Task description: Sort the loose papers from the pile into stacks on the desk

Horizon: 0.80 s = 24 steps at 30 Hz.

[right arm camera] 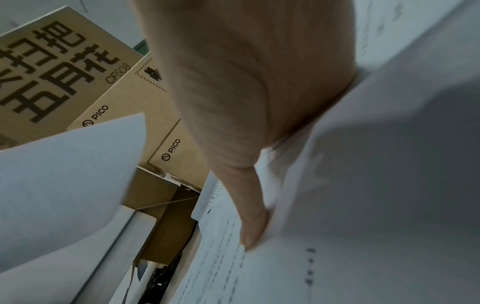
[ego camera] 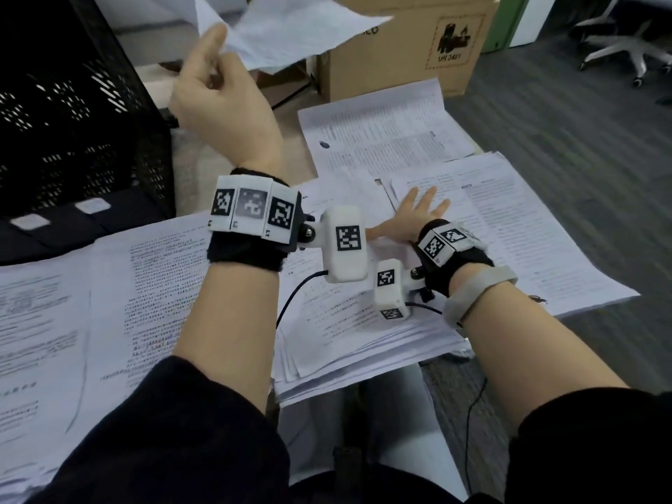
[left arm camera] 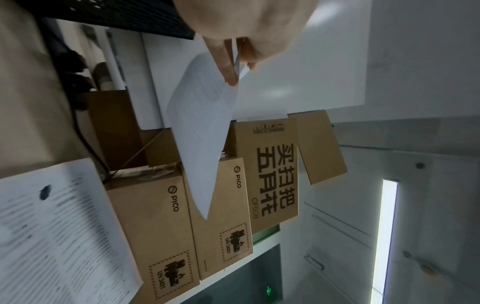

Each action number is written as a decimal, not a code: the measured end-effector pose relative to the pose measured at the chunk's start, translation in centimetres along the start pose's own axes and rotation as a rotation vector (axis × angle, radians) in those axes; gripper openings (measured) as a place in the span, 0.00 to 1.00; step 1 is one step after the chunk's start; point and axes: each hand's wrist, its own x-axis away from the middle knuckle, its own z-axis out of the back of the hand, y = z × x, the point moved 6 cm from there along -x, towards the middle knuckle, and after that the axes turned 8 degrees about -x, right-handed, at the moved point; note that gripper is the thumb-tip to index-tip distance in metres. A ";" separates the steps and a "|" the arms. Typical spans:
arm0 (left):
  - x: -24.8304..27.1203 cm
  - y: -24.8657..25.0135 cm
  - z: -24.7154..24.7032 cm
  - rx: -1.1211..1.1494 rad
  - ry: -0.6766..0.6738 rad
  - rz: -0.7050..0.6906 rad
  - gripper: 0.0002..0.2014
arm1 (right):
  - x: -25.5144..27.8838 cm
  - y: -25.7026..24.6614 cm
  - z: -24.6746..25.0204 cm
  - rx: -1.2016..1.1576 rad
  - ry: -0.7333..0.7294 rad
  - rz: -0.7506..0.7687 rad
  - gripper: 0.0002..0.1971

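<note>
The left hand (ego camera: 214,100) is raised above the desk and pinches a sheet (ego camera: 287,30) by one corner between thumb and fingers; the left wrist view shows the same pinch, with the sheet hanging free in the air. Below and to its right, the right hand (ego camera: 414,216) lies flat with fingers spread on the pile (ego camera: 491,227), pressing the top page down rather than gripping anything.

As for progress, the sorting looks partly done at best. One stack (ego camera: 378,129) lies beyond the right hand, and more sheets (ego camera: 72,303) are spread under and to the left of the left forearm. The pile under the right hand is thick and fanned at its near edge, so a good many pages seem left to go through. The lifted sheet has not yet been laid anywhere; which stack it belongs to cannot be told. Boxes (ego camera: 429,41) stand beyond the desk.
</note>
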 end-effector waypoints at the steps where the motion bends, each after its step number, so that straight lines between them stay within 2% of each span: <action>1: 0.2 -0.5 0.4 0.004 0.006 0.034 0.12 | 0.1 0.0 0.0 0.004 -0.001 0.005 0.68; 8: 1.8 -3.1 1.6 0.066 0.031 0.209 0.10 | 0.3 0.1 0.1 -0.025 -0.013 0.005 0.68; 13: 3.2 -6.1 0.6 0.019 -0.084 0.325 0.11 | 0.2 0.1 0.0 -0.019 -0.014 0.007 0.68; 17: 4.0 -10.2 -1.6 -0.198 -0.335 0.381 0.10 | -0.2 0.1 0.1 0.006 -0.026 0.017 0.69; 19: 4.5 -12.4 -2.9 -0.363 -0.532 0.408 0.06 | -0.4 0.2 0.2 0.021 -0.029 0.026 0.68; 22: 5.6 -14.5 -4.6 -0.628 -0.863 0.464 0.12 | -0.3 0.2 0.5 0.000 -0.003 0.028 0.63; 24: 6.1 -15.4 -5.4 -0.814 -1.027 0.443 0.16 | -0.5 0.1 0.5 0.021 0.011 0.043 0.63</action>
